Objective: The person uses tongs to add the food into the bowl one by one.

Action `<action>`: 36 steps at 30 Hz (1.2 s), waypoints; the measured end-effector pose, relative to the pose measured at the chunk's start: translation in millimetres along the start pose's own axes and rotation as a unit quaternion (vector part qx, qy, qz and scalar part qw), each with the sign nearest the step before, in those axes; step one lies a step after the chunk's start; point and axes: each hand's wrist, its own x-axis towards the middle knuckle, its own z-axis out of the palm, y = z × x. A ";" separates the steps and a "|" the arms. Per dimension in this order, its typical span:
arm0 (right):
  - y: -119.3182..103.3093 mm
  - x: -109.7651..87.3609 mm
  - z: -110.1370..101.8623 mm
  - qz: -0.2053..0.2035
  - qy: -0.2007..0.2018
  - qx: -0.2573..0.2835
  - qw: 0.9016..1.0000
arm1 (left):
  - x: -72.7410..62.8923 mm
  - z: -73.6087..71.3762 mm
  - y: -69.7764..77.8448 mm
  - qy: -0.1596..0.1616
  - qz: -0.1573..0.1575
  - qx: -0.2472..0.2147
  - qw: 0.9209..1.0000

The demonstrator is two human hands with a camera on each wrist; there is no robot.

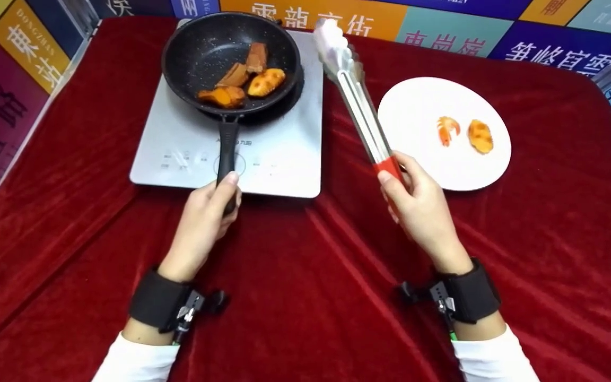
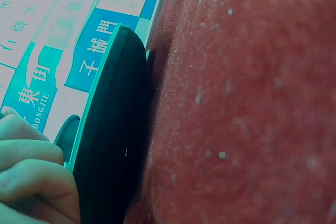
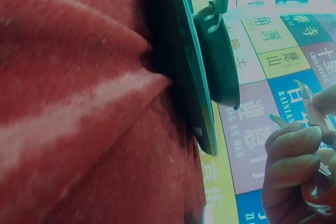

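In the head view my left hand (image 1: 204, 212) grips the black handle of a speckled frying pan (image 1: 204, 53), which sits on a silver induction cooktop (image 1: 295, 159). Two brown chunks (image 1: 233, 75) and two orange-yellow pieces (image 1: 266, 82) lie in the pan. My right hand (image 1: 422, 207) holds metal tongs (image 1: 364, 114) by their red grip. The tongs' blurred tips point up and away, between pan and plate, with no food visible in them. On the white plate (image 1: 406, 122) lie a shrimp (image 1: 448, 131) and a browned yellow piece (image 1: 480, 136).
Dark red cloth (image 1: 295, 281) covers the table, with folds near the front. Printed panels (image 1: 443, 37) with large characters stand along the back and sides. In the right wrist view, the cooktop's edge (image 3: 197, 61) rises above the cloth, with the pan (image 3: 220, 61) over it.
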 end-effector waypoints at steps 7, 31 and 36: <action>11.5 -3.1 -12.8 -0.004 0.029 -0.010 1.000 | 2.0 0.9 0.1 -0.004 0.001 -0.010 1.000; 35.9 -23.6 -54.6 0.038 0.108 -0.080 0.990 | 0.3 1.4 6.5 0.001 -0.006 -0.008 1.000; 43.6 -27.8 -65.0 0.053 0.124 -0.094 0.986 | -4.2 4.5 14.5 -0.005 -0.003 -0.013 1.000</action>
